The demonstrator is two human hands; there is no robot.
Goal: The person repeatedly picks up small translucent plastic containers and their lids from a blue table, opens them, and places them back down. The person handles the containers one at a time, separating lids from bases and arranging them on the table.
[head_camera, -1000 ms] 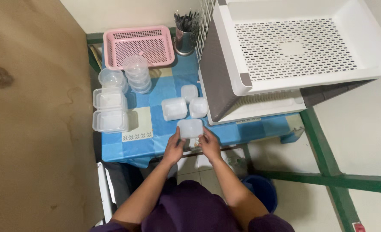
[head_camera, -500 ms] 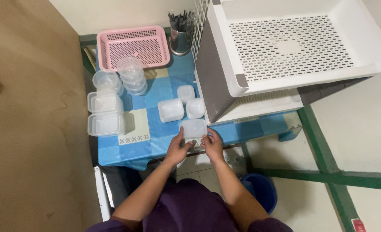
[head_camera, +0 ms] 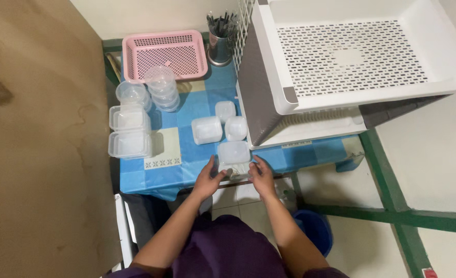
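A large white perforated rack point(head_camera: 356, 62) stands beyond and to the right of the grip. The blue worktop point(head_camera: 161, 175) lies under it. A pink basket point(head_camera: 166, 54) sits far beyond, to the left. Stacked clear tubs point(head_camera: 130, 131) stand well left. The clear square container point(head_camera: 233, 153) at the worktop's near edge is pinched between the left hand point(head_camera: 209, 179) and right hand point(head_camera: 262, 176).

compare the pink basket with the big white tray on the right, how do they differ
The pink basket lies flat on the blue table at the far edge; the white tray sits raised on a rack, above a second tray. The pink basket looks smaller, the white tray much wider. The basket's walls are slotted too; the tray's walls are solid. Both are rectangular, empty plastic with perforated bottoms.
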